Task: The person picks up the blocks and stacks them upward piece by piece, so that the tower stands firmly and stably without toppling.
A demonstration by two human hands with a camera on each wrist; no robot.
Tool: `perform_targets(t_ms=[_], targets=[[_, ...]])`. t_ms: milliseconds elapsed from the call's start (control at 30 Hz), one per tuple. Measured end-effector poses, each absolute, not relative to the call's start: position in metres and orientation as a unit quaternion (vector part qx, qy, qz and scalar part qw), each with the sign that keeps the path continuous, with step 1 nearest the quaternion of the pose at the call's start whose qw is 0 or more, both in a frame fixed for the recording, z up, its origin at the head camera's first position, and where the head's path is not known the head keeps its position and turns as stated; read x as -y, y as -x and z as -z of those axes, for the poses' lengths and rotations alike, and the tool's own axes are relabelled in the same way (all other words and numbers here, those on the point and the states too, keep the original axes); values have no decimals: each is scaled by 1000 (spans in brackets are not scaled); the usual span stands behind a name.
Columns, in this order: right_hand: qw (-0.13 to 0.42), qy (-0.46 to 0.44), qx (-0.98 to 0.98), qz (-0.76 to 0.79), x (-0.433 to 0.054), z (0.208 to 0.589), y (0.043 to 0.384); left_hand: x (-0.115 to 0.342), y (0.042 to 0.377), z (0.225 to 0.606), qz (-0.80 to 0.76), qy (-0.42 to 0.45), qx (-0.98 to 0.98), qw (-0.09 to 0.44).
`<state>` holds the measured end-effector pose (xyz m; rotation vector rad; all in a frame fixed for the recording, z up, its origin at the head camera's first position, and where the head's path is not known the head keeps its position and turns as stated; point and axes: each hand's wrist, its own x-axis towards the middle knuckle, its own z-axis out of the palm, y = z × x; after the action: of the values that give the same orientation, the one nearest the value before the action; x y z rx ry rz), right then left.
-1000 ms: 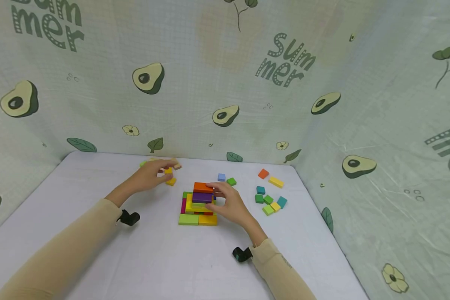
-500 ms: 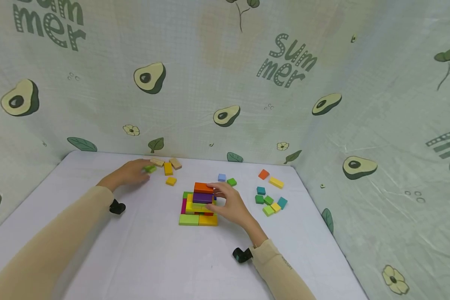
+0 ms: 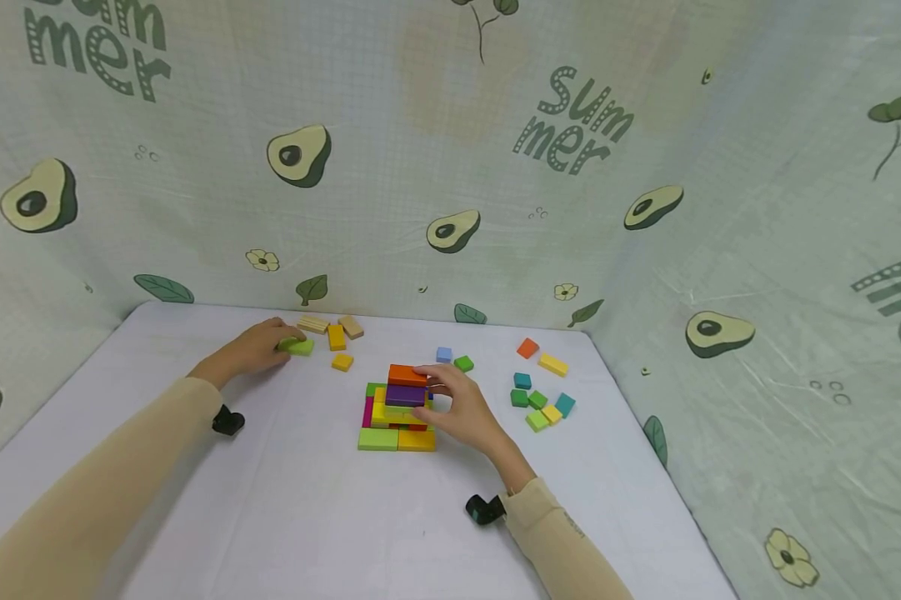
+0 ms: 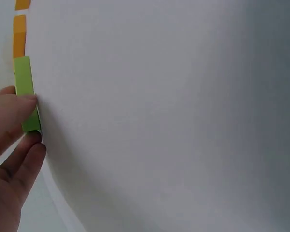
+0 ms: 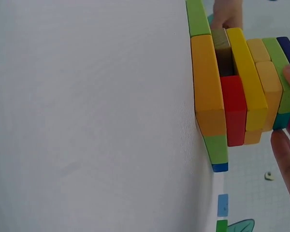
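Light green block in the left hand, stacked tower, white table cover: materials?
Light green block: probably painted wood, satin; even colour, crisp edges.
Tower: likely mostly painted wood; one brownish block looks bare, with grain-like streaks.
Table cover: matte, perhaps fabric; faint creases.

1. The place was a makeshift tabletop booth, perhaps in a home; cloth hangings [image 3: 375, 92] hid the room beyond.
2. Avocados [image 3: 297, 156], leaves [image 3: 163, 289] and "summer" lettering [image 3: 561, 152] patterned the creased hangings, which rose behind and at both sides.
3. They boxed in one white tabletop [image 3: 330, 517].
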<state>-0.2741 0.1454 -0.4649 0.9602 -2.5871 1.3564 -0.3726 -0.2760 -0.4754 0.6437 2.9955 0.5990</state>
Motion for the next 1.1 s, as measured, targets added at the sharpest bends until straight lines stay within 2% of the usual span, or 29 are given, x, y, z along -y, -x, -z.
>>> perform_targets(t_ms=[433, 733, 1100], targets=[[33, -310, 841, -442, -145, 465, 275, 265, 346, 473, -206, -237, -949, -13], [32, -312, 842, -439, -145, 466, 275, 219, 305, 442, -227, -293, -926, -65], [30, -312, 837, -449, -146, 466, 276, 170, 269, 412, -257, -351, -898, -66]])
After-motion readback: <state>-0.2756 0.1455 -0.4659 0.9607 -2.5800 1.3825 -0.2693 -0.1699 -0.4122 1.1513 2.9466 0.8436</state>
